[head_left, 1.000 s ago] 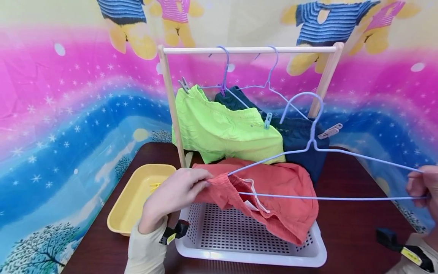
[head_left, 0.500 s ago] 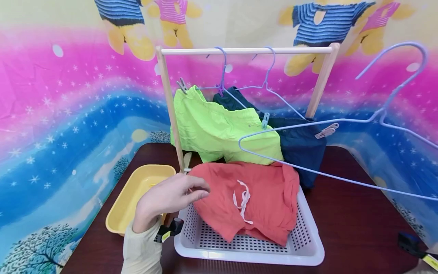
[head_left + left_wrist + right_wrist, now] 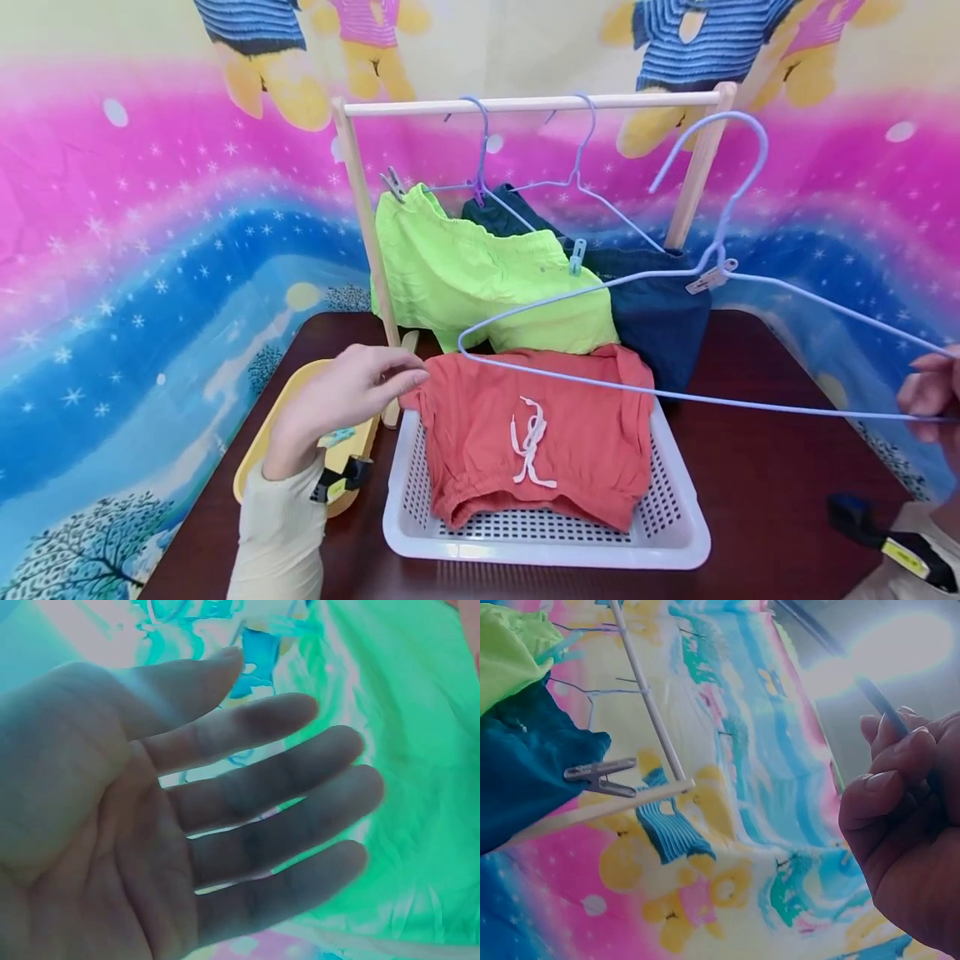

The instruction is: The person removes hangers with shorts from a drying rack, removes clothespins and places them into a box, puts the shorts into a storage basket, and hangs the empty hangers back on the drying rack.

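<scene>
In the head view, red shorts [image 3: 480, 433] with white drawstrings lie over a white perforated basket [image 3: 547, 557]. My left hand [image 3: 345, 396] hovers by their upper left corner; I cannot tell whether it touches them. The left wrist view shows this hand [image 3: 187, 802] with fingers extended and spread, holding nothing. At the right edge, my right hand [image 3: 933, 392] grips one end of a lilac wire hanger [image 3: 723, 237]. The hanger's bare left end reaches over the shorts. In the right wrist view, curled fingers of the right hand [image 3: 900, 817] hold the wire.
Behind stands a wooden rack [image 3: 525, 105]. On its hangers, lime green shorts [image 3: 495, 275] and dark blue shorts [image 3: 660, 317] hang with clothespins [image 3: 577, 257]. A yellow tray [image 3: 251, 454] holding small items stands left on the dark table [image 3: 780, 467].
The hanger's left end has come out of the red waistband. It swung right and up, then came back lower over the shorts. My left hand let go and shifted left; the shorts lie flatter.
</scene>
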Demonstrator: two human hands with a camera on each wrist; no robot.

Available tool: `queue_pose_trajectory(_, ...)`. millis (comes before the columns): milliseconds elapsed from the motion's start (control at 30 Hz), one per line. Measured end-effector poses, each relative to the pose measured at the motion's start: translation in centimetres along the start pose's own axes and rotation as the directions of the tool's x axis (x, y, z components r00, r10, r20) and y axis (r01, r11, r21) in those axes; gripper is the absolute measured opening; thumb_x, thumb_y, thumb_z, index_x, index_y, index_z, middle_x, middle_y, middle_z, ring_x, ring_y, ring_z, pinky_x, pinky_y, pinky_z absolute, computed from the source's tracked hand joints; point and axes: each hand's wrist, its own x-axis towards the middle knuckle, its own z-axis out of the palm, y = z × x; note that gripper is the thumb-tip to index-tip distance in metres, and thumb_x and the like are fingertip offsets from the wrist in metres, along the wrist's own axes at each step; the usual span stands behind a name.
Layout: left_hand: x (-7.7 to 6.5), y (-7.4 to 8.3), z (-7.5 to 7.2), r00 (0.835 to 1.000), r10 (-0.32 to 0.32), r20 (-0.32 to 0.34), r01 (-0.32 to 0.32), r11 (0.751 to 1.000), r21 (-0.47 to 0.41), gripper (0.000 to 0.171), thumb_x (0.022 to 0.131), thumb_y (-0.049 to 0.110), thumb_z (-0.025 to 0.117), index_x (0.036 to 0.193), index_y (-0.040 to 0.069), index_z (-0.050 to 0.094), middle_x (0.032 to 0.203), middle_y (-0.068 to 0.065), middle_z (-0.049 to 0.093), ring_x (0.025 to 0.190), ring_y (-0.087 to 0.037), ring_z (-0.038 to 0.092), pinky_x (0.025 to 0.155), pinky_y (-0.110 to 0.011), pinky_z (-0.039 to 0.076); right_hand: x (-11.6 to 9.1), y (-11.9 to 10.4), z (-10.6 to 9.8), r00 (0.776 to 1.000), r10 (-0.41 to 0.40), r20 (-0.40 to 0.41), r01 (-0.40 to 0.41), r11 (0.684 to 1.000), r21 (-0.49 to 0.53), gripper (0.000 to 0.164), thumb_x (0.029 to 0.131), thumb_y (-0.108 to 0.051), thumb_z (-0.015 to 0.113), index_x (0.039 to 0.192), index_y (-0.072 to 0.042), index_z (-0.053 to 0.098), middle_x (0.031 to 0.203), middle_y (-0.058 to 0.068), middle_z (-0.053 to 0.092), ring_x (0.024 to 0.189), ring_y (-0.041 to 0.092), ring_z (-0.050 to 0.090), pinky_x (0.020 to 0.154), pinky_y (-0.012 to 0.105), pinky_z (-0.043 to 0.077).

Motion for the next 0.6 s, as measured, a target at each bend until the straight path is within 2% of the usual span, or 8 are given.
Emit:
queue_pose_trajectory(33,0.1,-0.2,-0.3,1.0,-0.001,-0.014,0.001,1.0,0.01,0.009,0.097,0.024,0.063,0.091,0.023,0.069,0.071,0.011,0.058,0.057,-0.006,0.051,0.058,-0.024,0.046,0.8,0.0,1.5,1.0,-0.011,-0.016,0.011,1.0,-0.019,0.037,0.104,0.006,0.024,0.102,0.024,0.057,0.067,0.011,0.062,0.052,0.015,0.041,0.047,0.019,0.028)
queue_pose_trajectory(167,0.8,-1.3,-1.6,0.997,-0.015,-0.072,0.018,0.999,0.042,0.01,0.098,0.027,0.061,0.094,0.025,0.069,0.074,0.009,0.059,0.057,-0.008,0.049,0.057,-0.025,0.043,1.9,0.3,3.5,0.996,-0.054,-0.075,0.039,0.981,-0.191,0.035,0.105,0.003,0.028,0.098,0.018,0.06,0.063,0.004,0.058,0.051,0.011,0.046,0.047,0.015,0.033)
queue_pose_trajectory(267,1.5,-2.1,-2.4,0.99,-0.052,-0.134,0.053,0.999,0.005,0.015,0.1,0.03,0.058,0.101,0.023,0.071,0.078,0.006,0.063,0.06,-0.011,0.05,0.058,-0.027,0.043,2.8,0.6,4.9,0.983,-0.082,-0.162,0.027,0.948,-0.318,0.035,0.105,0.0,0.031,0.094,0.012,0.063,0.06,0.001,0.056,0.049,0.007,0.049,0.043,0.015,0.03)
queue_pose_trajectory(333,2.1,-2.7,-2.8,0.98,-0.078,-0.183,0.074,0.997,-0.03,0.018,0.1,0.031,0.056,0.104,0.021,0.071,0.081,0.002,0.065,0.065,-0.013,0.053,0.059,-0.027,0.044,3.6,0.7,5.8,0.967,-0.1,-0.234,0.005,0.926,-0.377,0.033,0.104,-0.001,0.035,0.092,0.011,0.064,0.059,0.001,0.056,0.049,0.006,0.051,0.041,0.016,0.027)
queue_pose_trajectory(400,2.7,-3.1,-3.1,0.966,-0.114,-0.232,0.099,0.992,-0.074,0.021,0.101,0.032,0.055,0.108,0.018,0.069,0.085,-0.001,0.068,0.07,-0.014,0.057,0.061,-0.027,0.046,4.4,0.8,6.7,0.947,-0.119,-0.299,-0.015,0.912,-0.409,0.031,0.103,-0.001,0.038,0.091,0.014,0.064,0.058,0.003,0.057,0.047,0.007,0.052,0.04,0.017,0.025)
queue_pose_trajectory(467,3.3,-3.5,-3.5,0.948,-0.135,-0.288,0.111,0.989,-0.098,0.024,0.101,0.03,0.054,0.113,0.014,0.067,0.092,-0.005,0.07,0.076,-0.016,0.061,0.062,-0.027,0.048,5.1,0.9,7.6,0.923,-0.125,-0.365,-0.036,0.914,-0.403,0.029,0.102,0.0,0.042,0.092,0.019,0.062,0.058,0.006,0.057,0.044,0.01,0.05,0.04,0.019,0.025)
queue_pose_trajectory(533,3.9,-3.9,-3.8,0.92,-0.166,-0.355,0.125,0.983,-0.136,0.025,0.101,0.028,0.055,0.117,0.011,0.065,0.097,-0.009,0.071,0.082,-0.018,0.064,0.066,-0.025,0.049,5.7,0.9,8.4,0.906,-0.123,-0.405,-0.066,0.903,-0.424,0.028,0.101,0.001,0.044,0.093,0.021,0.061,0.058,0.007,0.058,0.043,0.011,0.049,0.041,0.019,0.026)
queue_pose_trajectory(600,4.7,-4.3,-4.0,0.882,-0.193,-0.429,0.13,0.976,-0.172,0.026,0.101,0.024,0.055,0.119,0.007,0.063,0.102,-0.011,0.071,0.087,-0.02,0.066,0.07,-0.024,0.05,6.3,1.1,9.0,0.899,-0.121,-0.421,-0.081,0.899,-0.43,0.027,0.1,0.001,0.046,0.094,0.023,0.06,0.058,0.008,0.058,0.041,0.011,0.049,0.043,0.019,0.031)
